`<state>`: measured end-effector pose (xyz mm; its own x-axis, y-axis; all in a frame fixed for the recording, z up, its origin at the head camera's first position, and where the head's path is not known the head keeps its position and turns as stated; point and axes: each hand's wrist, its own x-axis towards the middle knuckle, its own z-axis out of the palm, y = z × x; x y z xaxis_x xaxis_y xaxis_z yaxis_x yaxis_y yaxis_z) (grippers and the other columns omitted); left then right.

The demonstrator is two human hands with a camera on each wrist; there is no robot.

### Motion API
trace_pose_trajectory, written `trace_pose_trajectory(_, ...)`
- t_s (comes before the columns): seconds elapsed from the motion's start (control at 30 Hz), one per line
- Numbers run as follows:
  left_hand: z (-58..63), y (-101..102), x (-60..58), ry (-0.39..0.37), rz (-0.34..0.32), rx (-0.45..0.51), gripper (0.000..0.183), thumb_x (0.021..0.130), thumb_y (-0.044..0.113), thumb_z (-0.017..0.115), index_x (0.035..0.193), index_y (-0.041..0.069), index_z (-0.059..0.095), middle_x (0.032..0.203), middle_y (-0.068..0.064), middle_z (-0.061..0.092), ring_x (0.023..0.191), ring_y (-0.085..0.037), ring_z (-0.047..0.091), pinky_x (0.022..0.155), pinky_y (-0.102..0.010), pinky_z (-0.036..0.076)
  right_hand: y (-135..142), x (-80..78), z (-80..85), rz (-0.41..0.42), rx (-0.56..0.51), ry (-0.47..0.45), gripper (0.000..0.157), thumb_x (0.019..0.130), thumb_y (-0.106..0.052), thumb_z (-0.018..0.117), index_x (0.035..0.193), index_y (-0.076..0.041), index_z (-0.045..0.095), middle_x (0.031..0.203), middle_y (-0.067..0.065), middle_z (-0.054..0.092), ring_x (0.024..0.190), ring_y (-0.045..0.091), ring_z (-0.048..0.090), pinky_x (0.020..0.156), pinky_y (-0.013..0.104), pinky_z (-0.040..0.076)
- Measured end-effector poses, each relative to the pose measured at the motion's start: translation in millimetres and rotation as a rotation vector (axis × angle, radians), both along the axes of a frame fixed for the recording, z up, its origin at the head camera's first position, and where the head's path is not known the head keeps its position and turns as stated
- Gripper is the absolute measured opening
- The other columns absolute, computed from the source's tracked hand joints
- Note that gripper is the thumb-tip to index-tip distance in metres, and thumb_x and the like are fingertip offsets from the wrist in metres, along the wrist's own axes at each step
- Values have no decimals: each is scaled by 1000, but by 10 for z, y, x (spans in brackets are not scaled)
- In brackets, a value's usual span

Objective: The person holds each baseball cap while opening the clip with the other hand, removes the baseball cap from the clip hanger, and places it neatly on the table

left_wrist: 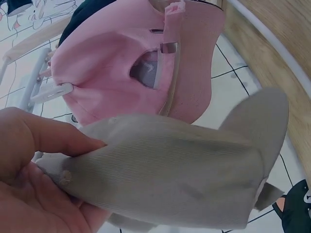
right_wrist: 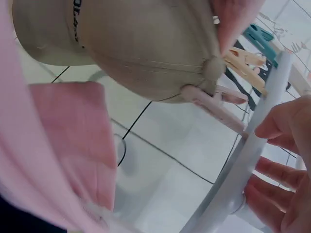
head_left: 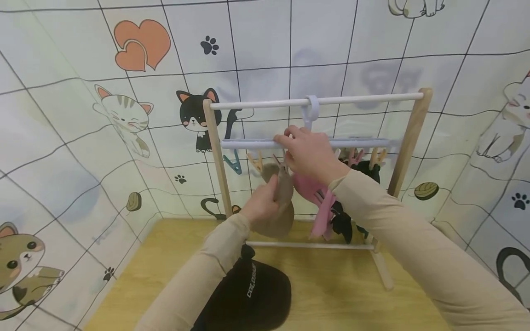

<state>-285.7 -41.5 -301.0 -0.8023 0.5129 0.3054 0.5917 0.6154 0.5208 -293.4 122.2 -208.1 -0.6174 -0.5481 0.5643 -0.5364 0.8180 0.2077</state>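
Both the left hand [head_left: 262, 203] and the right hand [head_left: 310, 152] are closed, the first pinching the beige cap [head_left: 284, 195] just under the white hanger bar [head_left: 360, 143], beside the pink cap [head_left: 305, 187], the second gripping this same bar, while one black cap [head_left: 262, 294] lies on the table [head_left: 339, 289].

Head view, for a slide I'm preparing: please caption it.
The left hand grips a beige cap beneath a pale hanger bar that the right hand holds.
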Motion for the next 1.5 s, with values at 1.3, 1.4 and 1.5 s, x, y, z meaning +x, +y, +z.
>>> trace_pose_trajectory(1.3, 160, -136, 291, 24, -124, -43, 51, 76, -13, 57, 124, -7, 43, 107, -23, 60, 94, -29, 57, 87, -42, 47, -331, 283, -174, -56, -979, -566, 35, 82, -31, 76, 67, -2, 64, 57, -2, 44, 62, 14, 37, 51, 28, 29)
trace_pose_trajectory(1.4, 158, -107, 322, 25, -118, -50, 51, 77, -14, 56, 126, -7, 43, 95, -21, 62, 80, -25, 56, 74, -38, 46, -366, 297, -226, -53, -973, -498, 38, 82, -30, 77, 63, -4, 57, 55, -1, 41, 55, 15, 34, 48, 28, 25)
trace_pose_trajectory(1.5, 167, -76, 341, 44, -118, -50, 48, 76, -15, 55, 123, -8, 44, 87, -19, 62, 73, -23, 50, 67, -37, 42, -366, 303, -243, -57, -968, -433, 35, 82, -28, 76, 62, -6, 56, 54, -1, 45, 54, 14, 38, 49, 29, 28)
